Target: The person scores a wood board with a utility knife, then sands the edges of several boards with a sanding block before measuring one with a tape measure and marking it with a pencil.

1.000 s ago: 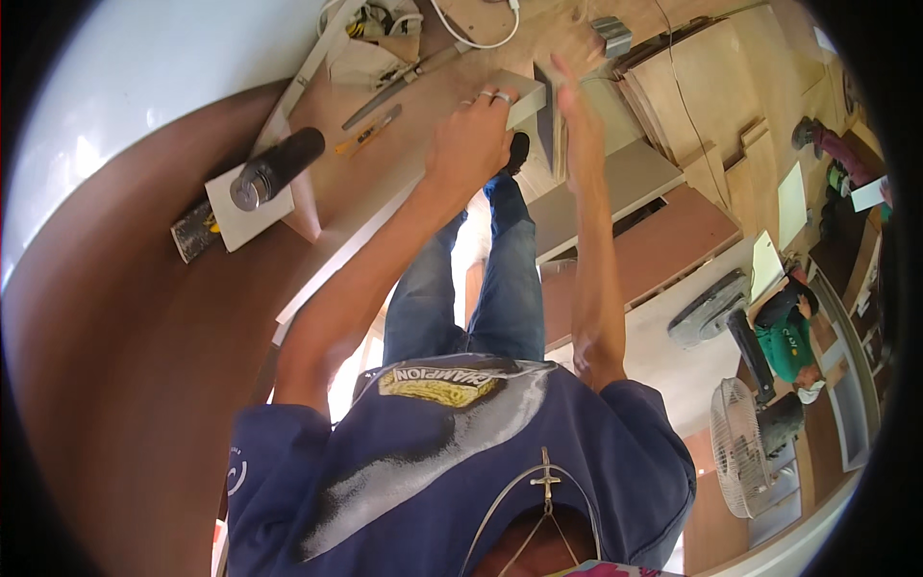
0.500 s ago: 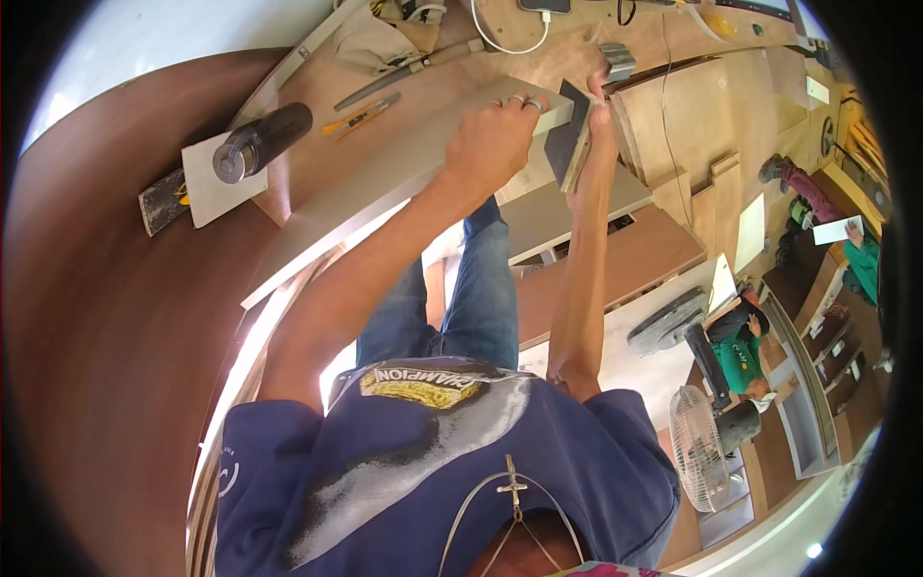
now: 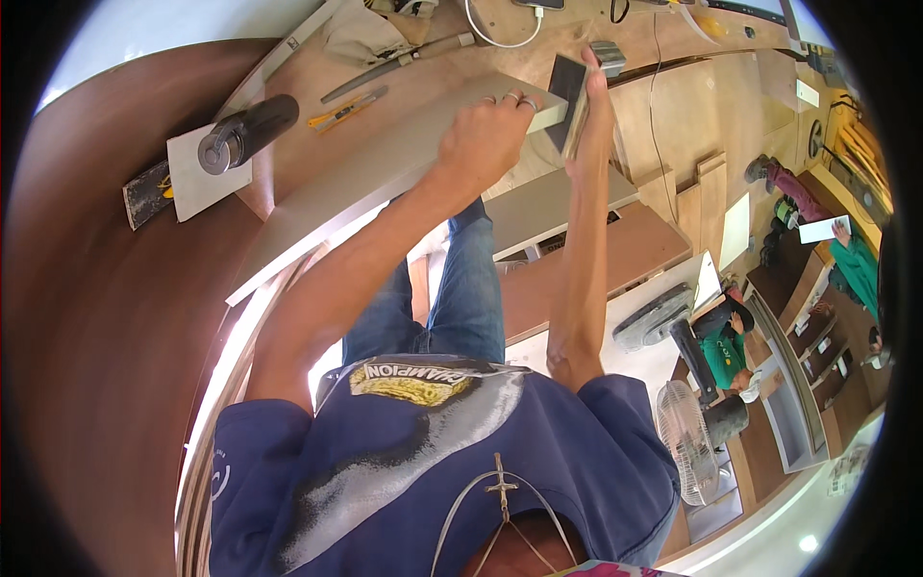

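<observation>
A long, narrow grey-beige board [image 3: 365,173] lies slanting across the front of me. My left hand [image 3: 483,139] grips its right part from above, fingers curled over the far edge. My right hand [image 3: 593,106] is wrapped round a flat sanding block [image 3: 565,94] with a dark face and a pale wooden-looking back. That dark face is against the board's right end, tilted upright. The fingers behind the block are partly hidden.
On the wooden bench lie a yellow utility knife [image 3: 348,109], a long file [image 3: 394,67] and a cloth bag [image 3: 361,34]. A dark tumbler [image 3: 248,135] is at left. A metal block [image 3: 608,60] is beyond my right hand. A fan [image 3: 687,442] and co-workers in green [image 3: 723,356] are at right.
My right hand and the sanding block have moved away from me along the board's end. My left hand keeps its grip on the board. The whole view has shifted slightly.
</observation>
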A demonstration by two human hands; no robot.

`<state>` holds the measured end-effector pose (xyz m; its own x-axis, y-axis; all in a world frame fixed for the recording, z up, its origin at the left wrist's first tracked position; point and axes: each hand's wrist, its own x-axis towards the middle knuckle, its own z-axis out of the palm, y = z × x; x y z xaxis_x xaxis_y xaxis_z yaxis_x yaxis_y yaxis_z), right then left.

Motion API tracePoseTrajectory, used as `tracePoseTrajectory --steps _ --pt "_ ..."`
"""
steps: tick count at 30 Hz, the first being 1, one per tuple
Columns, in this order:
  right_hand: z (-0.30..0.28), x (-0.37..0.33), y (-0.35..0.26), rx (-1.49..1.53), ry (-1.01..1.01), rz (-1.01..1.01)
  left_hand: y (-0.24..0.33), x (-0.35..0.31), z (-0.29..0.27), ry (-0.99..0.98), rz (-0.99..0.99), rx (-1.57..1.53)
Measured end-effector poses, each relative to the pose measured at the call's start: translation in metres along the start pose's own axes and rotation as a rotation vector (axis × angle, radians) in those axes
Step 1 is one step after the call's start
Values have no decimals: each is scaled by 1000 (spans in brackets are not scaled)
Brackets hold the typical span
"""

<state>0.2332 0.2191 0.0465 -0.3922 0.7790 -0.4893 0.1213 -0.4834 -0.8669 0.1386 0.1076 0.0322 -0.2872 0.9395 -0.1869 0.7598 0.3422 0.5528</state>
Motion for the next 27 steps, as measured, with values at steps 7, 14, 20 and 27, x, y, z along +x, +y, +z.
tracePoseTrajectory --steps 7,14,20,27 --pt "-14 2 10 9 -58 -14 -8 6 -3 -3 -20 -45" --pt "-20 -11 19 -51 -51 -125 0 -5 6 -37 -38 -16" --pt "-24 -2 26 -20 -33 -129 2 -1 -1 -53 -34 3" --pt "-20 6 17 39 -114 -101 4 0 -5 -50 -48 -56"
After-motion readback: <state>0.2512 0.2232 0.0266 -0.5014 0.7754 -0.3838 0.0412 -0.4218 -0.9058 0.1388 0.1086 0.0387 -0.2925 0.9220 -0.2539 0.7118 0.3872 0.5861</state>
